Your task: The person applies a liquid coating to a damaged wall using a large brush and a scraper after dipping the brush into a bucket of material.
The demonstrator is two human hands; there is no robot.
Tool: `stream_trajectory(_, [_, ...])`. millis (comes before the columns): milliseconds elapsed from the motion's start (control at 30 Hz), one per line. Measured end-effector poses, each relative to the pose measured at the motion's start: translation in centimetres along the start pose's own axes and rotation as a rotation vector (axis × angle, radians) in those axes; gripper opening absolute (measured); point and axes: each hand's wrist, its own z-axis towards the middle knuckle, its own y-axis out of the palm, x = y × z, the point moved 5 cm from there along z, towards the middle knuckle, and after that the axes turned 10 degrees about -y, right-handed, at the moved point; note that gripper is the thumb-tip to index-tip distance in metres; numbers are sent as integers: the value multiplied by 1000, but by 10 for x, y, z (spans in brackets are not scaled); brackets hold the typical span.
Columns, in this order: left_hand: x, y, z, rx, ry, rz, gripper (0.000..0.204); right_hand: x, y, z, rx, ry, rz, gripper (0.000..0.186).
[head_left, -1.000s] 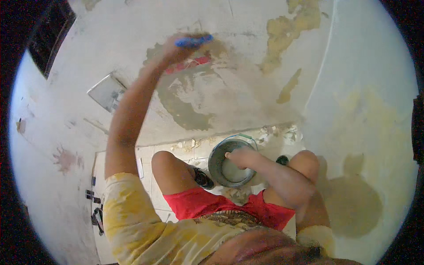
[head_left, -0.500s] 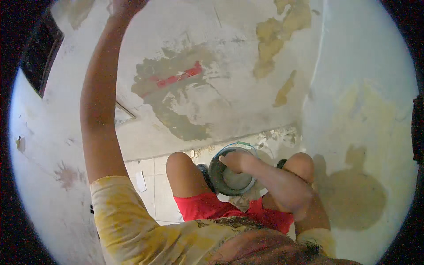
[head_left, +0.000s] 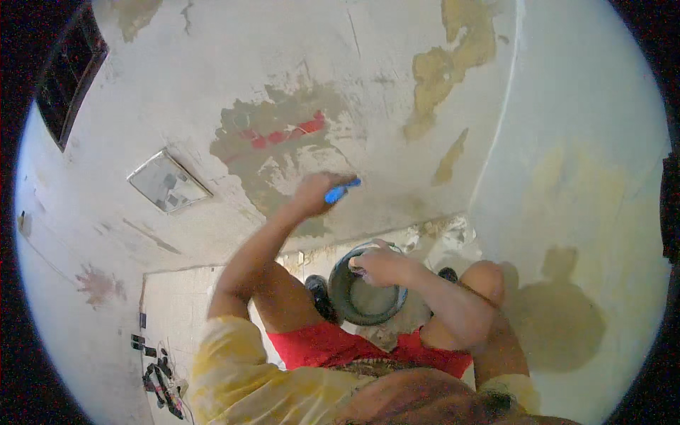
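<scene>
My left hand [head_left: 315, 195] is closed around a small bright blue tool [head_left: 343, 190], in front of the stained wall [head_left: 397, 170]; the tool's kind does not show clearly. Between my knees stands a dark round bucket [head_left: 343, 301] with greyish contents. My right hand [head_left: 382, 265] is over its far rim, fingers curled in. A pale tip shows by the thumb, but what the hand grips is too blurred to tell.
Grey, tan and red patches mark the wall. A square framed panel [head_left: 170, 180] sits in it to the left, below a dark window opening [head_left: 74, 71]. Dark cables and small items [head_left: 163, 382] lie on the tiled floor at left. Another pale wall [head_left: 588, 142] rises on the right.
My left hand has come down from the top left to the middle, and the blue tool now shows in it. My right hand stays at the bucket, shifted slightly.
</scene>
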Motion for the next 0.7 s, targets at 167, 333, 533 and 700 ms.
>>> stream_trajectory(167, [-41,28,-27,111,-200,-179,38,-5,-38,5,419,76,621,30])
stream_trajectory(333, [-58,28,-35,64,-306,-257,38,-20,-114,4,737,127,842,22])
stream_trajectory(533, [-142,54,-50,45,-265,-286,41,-191,-230,73,589,-653,891,36])
stream_trajectory(700, [-64,51,-21,50,-119,-398,35,-264,-245,109,479,-1040,747,55])
